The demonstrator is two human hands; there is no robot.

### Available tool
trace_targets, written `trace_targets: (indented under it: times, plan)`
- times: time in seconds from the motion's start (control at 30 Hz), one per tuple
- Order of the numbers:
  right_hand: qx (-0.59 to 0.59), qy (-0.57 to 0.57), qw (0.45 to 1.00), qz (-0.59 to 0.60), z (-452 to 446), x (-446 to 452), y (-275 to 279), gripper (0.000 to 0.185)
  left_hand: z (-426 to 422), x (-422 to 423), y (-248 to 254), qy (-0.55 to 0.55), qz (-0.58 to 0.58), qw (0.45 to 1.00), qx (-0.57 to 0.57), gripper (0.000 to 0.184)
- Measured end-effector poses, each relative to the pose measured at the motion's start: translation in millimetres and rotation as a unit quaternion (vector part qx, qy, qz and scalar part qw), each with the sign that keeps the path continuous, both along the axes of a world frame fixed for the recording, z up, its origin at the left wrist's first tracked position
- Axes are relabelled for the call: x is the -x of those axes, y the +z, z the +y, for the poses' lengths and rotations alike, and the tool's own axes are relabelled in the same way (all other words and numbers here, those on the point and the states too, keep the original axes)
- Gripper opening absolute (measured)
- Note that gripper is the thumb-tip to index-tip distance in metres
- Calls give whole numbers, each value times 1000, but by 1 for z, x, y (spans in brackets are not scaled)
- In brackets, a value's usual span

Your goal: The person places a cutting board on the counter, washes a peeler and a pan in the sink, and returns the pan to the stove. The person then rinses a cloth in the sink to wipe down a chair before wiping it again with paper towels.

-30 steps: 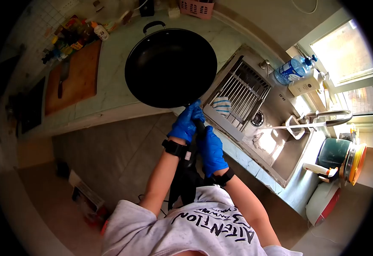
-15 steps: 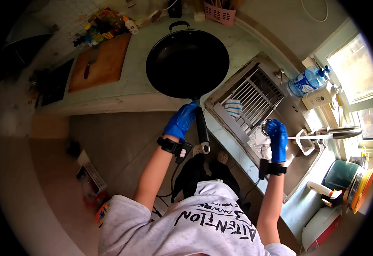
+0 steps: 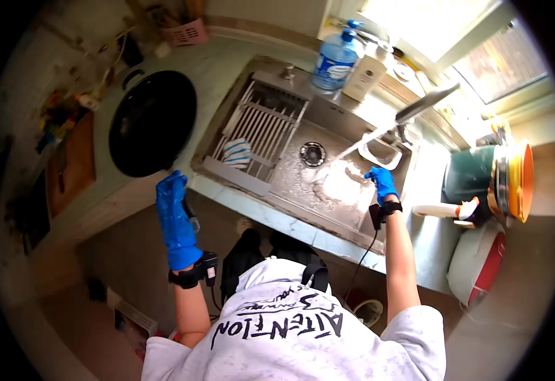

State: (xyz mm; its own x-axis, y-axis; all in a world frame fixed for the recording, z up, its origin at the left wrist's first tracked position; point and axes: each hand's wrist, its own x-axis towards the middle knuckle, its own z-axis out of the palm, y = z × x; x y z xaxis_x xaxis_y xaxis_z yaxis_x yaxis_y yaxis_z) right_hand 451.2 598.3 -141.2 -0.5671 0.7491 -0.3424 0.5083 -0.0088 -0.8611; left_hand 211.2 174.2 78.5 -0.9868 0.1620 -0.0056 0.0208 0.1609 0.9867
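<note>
Wok [image 3: 153, 124] seemingly near counter edge [image 3: 226, 197]

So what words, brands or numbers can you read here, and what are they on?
"ATTENTION", upside down on the shirt; the smaller lines beside it can't be read reliably.
Blue pump bottle: label too blurred to read.
White bottle: print too small.
Device at the left wrist: pale sticker, nothing legible.
I can read no brand or number for certain.
</note>
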Motion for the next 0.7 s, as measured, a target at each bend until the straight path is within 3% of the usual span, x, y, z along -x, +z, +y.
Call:
trace_targets:
  times: [0.07,0.1,0.13,0.2,0.27,0.33,0.47,0.53,0.6,0.67,0.7]
  plan:
    - [-31,-123,992,25,0,-18,-13,20,10,4,-16,-14,-10,999,-48,21]
    - [-60,-146,987,-10,-3,-14,20,17,14,4,-21,0,-14,996,-84,21]
    - [-112,-129,984,42,14,-17,14,20,18,2,-21,-2,-15,996,-83,21]
    - [-105,-181,965,160,33,-18,22,20,19,-2,-20,-14,-36,998,-56,22]
    - [-223,-136,948,179,71,-5,16,22,22,-6,-18,-17,-33,998,-59,22]
    - [-167,-113,973,114,90,13,36,14,22,-11,-15,-15,-30,998,-61,22]
    - [-81,-37,993,79,98,17,67,17,11,-14,-20,-9,-40,998,-40,21]
    - [-241,-32,970,-4,68,18,95,21,6,-15,-20,4,-44,999,-31,21]
    - [-202,-93,970,102,46,8,95,25,3,-20,-10,45,-102,994,8,20]
    - [-228,-138,947,181,5,7,85,21,0,-21,-9,49,-74,996,-16,20]
    - [-265,-113,945,154,-11,6,42,15,-3,-22,-6,40,-45,998,-36,21]
